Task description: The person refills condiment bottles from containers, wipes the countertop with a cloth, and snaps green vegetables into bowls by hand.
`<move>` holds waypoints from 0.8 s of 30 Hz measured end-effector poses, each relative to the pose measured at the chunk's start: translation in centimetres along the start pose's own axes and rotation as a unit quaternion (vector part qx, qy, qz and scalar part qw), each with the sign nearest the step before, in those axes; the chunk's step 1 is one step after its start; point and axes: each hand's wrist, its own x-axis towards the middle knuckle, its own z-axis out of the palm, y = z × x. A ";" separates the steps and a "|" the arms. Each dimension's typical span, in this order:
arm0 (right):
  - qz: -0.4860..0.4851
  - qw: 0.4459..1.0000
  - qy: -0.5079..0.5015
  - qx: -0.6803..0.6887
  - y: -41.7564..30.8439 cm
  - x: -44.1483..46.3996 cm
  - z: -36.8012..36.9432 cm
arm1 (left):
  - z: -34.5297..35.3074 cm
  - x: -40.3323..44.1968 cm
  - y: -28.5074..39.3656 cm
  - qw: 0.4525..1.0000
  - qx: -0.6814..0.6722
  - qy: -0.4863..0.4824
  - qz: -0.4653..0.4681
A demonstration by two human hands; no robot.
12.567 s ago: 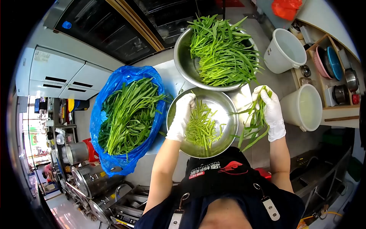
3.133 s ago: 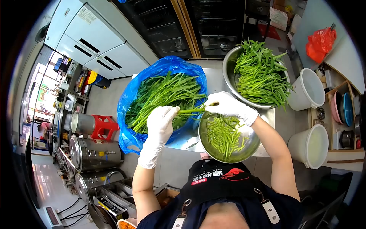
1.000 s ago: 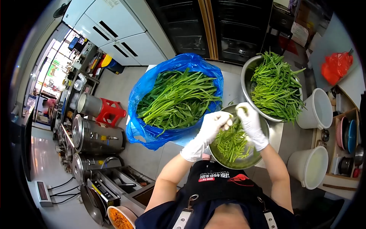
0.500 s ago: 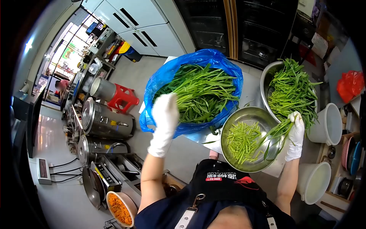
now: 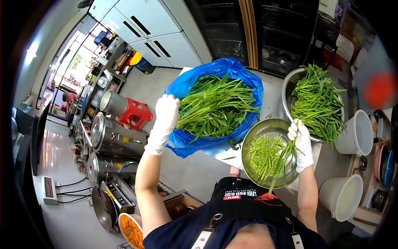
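Observation:
My left hand (image 5: pixel 167 110), in a white glove, is closed at the left rim of a blue plastic bag (image 5: pixel 174 143). It grips the stem ends of long leafy greens (image 5: pixel 219 97) that look like water spinach and lie heaped in the bag. My right hand (image 5: pixel 300 139), also gloved, is closed on a small bunch of the same greens (image 5: pixel 285 159), whose leaves hang down over a metal bowl (image 5: pixel 253 179). Short cut stem pieces (image 5: pixel 265 155) lie in that bowl. Behind my right hand, a larger metal basin (image 5: pixel 287 97) is piled with leafy greens (image 5: pixel 317 106).
A low metal surface (image 5: pixel 271 93) stands under the bag and bowls. White buckets (image 5: pixel 344 199) stand at right. To the left are large steel pots (image 5: pixel 112 133), a red stool (image 5: pixel 136 114) and a bowl of orange shreds (image 5: pixel 132 232). A person (image 5: pixel 69 99) is far back left.
My left hand has shifted left and slightly up, with the stems drawn along. My right hand has moved left over the bowl, and its bunch now hangs downward. The bag's left side has slid inward.

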 end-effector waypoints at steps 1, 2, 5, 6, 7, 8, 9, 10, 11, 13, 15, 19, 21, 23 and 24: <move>0.005 1.000 0.013 0.002 0.0 -0.1 -0.1 | -1.8 0.6 0.3 0.999 0.019 0.035 -0.015; 0.011 1.000 0.026 0.005 -0.1 -0.2 -0.2 | -3.5 1.1 0.6 0.996 0.037 0.070 -0.031; 0.006 0.998 0.053 -0.035 -0.3 -0.5 -0.1 | -4.9 0.6 1.1 0.990 0.004 0.140 -0.029; 0.005 0.997 0.052 -0.055 -0.4 -0.7 -0.4 | -4.2 0.1 1.4 0.993 0.005 0.117 -0.011; 0.010 0.995 0.065 -0.074 -0.5 -0.9 1.0 | -3.3 -0.5 1.8 0.996 0.003 0.081 0.024; 0.008 0.991 0.075 -0.107 -0.5 -1.1 2.6 | -2.6 -1.1 1.9 0.996 -0.019 0.083 0.020; 0.005 0.984 0.081 -0.159 -0.4 -1.1 3.8 | -2.5 -1.4 2.2 0.996 -0.025 0.086 0.002; 0.005 0.973 0.087 -0.212 -0.2 -1.0 5.2 | -2.5 -1.7 2.4 0.996 -0.032 0.087 -0.017; -0.004 0.960 0.092 -0.264 -0.1 -1.0 7.4 | -2.6 -2.0 2.7 0.995 -0.043 0.090 -0.019; -0.079 0.893 0.064 -0.438 1.1 0.2 9.1 | -3.0 -2.5 3.1 0.993 -0.063 0.098 -0.024; -0.098 0.859 0.034 -0.501 2.5 1.4 11.5 | -3.2 -3.1 3.7 0.987 -0.097 0.128 -0.031; -0.157 0.822 -0.042 -0.545 4.9 2.8 15.2 | -3.3 -4.2 4.4 0.978 -0.138 0.148 -0.048; -0.159 0.811 -0.065 -0.559 5.6 3.1 16.3 | -3.4 -4.7 4.7 0.968 -0.189 0.145 -0.079; -0.131 0.819 -0.076 -0.554 5.9 3.2 16.5 | -3.3 -5.2 4.8 0.947 -0.262 0.139 -0.126; -0.117 0.822 -0.083 -0.551 6.1 3.2 16.5 | -3.2 -5.4 4.7 0.935 -0.296 0.131 -0.144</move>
